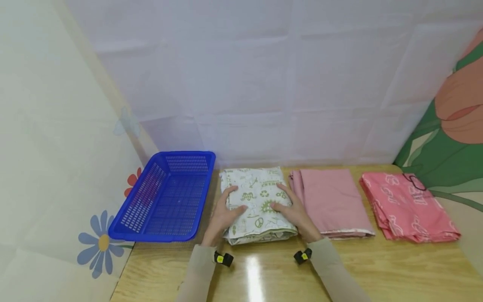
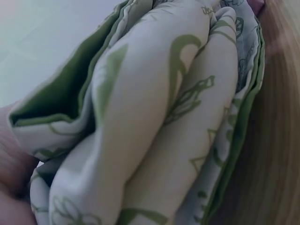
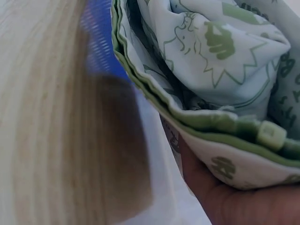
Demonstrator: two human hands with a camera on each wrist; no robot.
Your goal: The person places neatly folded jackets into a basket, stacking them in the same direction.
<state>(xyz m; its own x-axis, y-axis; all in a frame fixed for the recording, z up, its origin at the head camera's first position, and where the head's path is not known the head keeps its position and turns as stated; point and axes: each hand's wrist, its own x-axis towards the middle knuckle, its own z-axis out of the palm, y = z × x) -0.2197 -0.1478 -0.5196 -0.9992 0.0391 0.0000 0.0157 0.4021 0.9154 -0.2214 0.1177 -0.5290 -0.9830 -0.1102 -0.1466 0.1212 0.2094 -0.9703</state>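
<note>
A folded white cloth with green print lies between both hands in the middle of the head view. My left hand grips its left side, thumb and a finger showing on top. On the right side, my right hand holds it the same way. The left wrist view shows the cloth's loose folds and green inner edge, with part of the left hand at the border. Green-edged layers gape in the right wrist view, and the right hand wraps the outside. Other fingers are hidden by the fabric.
An open blue plastic basket stands left of the cloth. To the right lie a folded dusty-pink cloth and a folded bright-pink cloth with white print. All rest on a wooden table against a white backdrop.
</note>
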